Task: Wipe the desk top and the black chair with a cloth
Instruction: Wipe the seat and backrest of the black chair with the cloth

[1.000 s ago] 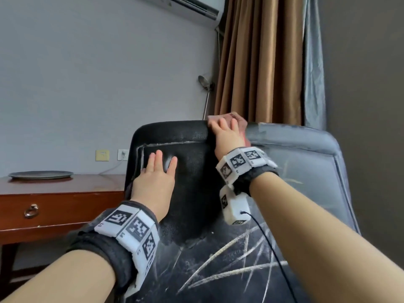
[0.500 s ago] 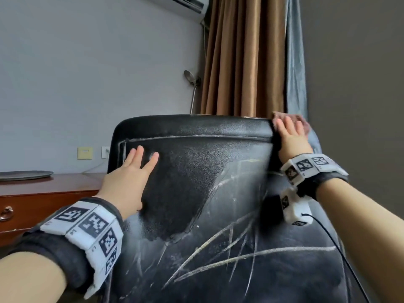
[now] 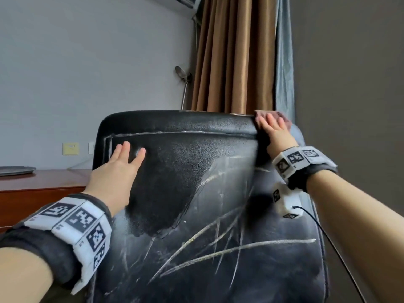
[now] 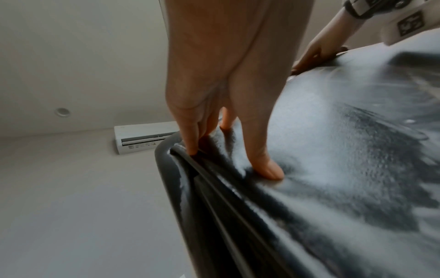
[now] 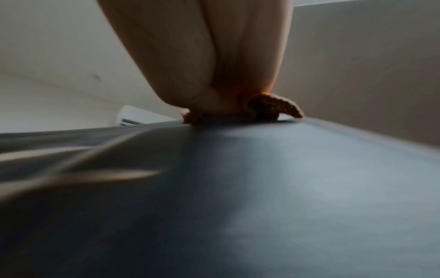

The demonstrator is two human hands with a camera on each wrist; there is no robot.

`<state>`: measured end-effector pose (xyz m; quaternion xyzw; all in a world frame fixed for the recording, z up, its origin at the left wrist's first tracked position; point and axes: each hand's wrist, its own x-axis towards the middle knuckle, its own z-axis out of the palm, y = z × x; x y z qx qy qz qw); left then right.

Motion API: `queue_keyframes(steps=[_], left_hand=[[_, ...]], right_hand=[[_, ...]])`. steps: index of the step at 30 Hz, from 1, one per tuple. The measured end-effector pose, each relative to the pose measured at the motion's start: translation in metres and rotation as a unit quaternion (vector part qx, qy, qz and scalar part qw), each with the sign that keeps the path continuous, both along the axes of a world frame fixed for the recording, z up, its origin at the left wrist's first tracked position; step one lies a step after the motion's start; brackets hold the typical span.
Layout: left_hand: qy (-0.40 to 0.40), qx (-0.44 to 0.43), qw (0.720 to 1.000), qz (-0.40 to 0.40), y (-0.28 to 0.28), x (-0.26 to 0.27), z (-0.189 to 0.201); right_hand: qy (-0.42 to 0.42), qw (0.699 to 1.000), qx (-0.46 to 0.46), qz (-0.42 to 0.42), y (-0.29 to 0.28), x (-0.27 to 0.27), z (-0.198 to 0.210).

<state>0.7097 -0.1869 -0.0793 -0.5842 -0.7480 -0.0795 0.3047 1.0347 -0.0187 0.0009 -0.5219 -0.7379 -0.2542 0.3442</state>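
Observation:
The black chair (image 3: 196,182) fills the head view, its backrest dusty and streaked with pale scratch marks. My left hand (image 3: 118,171) lies flat on the upper left of the backrest with straight fingers (image 4: 266,165). At the chair's top right corner my right hand (image 3: 276,132) presses a brown cloth (image 3: 260,115) onto the top edge with straight fingers. In the right wrist view the cloth (image 5: 273,107) shows under the palm on the chair (image 5: 238,188). The wooden desk (image 3: 43,182) stands at the left behind the chair.
A grey plate (image 3: 15,170) lies on the desk. A floor lamp (image 3: 183,84) and brown curtains (image 3: 234,53) stand behind the chair. An air conditioner (image 4: 142,135) hangs high on the wall. A dark wall (image 3: 349,84) is to the right.
My right hand has slid the cloth along the chair's top edge from the middle to the right corner, leaving that edge darker. The left hand stays flat on the backrest.

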Motion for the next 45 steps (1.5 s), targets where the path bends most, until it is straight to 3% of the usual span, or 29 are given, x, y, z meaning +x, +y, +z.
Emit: queue_keyframes(steps=[4,7,11,15,19,22,26,30,34,37,39,41,43,45], left_hand=[[-0.006,0.003,1.0,-0.011,0.003,-0.002,-0.003],[-0.012,0.009,1.0,-0.015,0.002,-0.004,-0.004],[-0.025,0.004,0.999,-0.025,-0.002,-0.006,-0.003],[-0.026,0.004,0.999,-0.024,-0.003,-0.006,-0.003],[-0.023,0.011,0.999,-0.019,-0.002,-0.003,-0.004],[-0.024,0.01,0.999,-0.018,-0.004,-0.003,-0.003],[-0.029,0.003,0.999,-0.022,-0.007,-0.005,-0.003],[-0.027,-0.001,0.999,-0.021,-0.006,-0.004,-0.002],[-0.033,0.007,0.999,-0.017,-0.004,-0.005,-0.005],[-0.034,0.011,0.999,-0.014,-0.004,-0.006,-0.006],[-0.032,0.012,0.999,-0.016,-0.006,-0.008,-0.005],[-0.033,0.008,0.999,-0.018,-0.006,-0.008,-0.005],[-0.033,0.01,0.999,-0.016,-0.005,-0.007,-0.005],[-0.032,0.01,0.999,-0.015,-0.003,-0.005,-0.004]], right_hand=[[0.177,0.983,-0.04,-0.037,0.007,0.047,-0.025],[0.22,0.974,-0.053,-0.018,-0.003,0.045,-0.039],[0.2,0.979,-0.038,0.013,-0.043,0.031,-0.094],[0.134,0.988,0.054,0.048,-0.075,0.026,-0.163],[0.105,0.993,0.016,0.051,-0.081,-0.006,-0.138],[0.025,0.996,-0.021,0.087,-0.099,-0.068,-0.116],[-0.097,0.979,0.031,0.174,-0.108,-0.138,-0.152],[-0.14,0.973,0.101,0.15,-0.08,-0.106,-0.14],[-0.019,0.996,0.047,0.071,-0.072,-0.1,-0.114],[0.012,0.994,0.096,0.05,-0.085,-0.131,-0.158],[-0.042,0.989,0.116,0.083,-0.095,-0.145,-0.209],[-0.09,0.979,0.116,0.144,-0.099,-0.138,-0.229],[-0.108,0.975,0.116,0.157,-0.09,-0.125,-0.203],[-0.093,0.982,0.126,0.103,-0.076,-0.115,-0.159]])
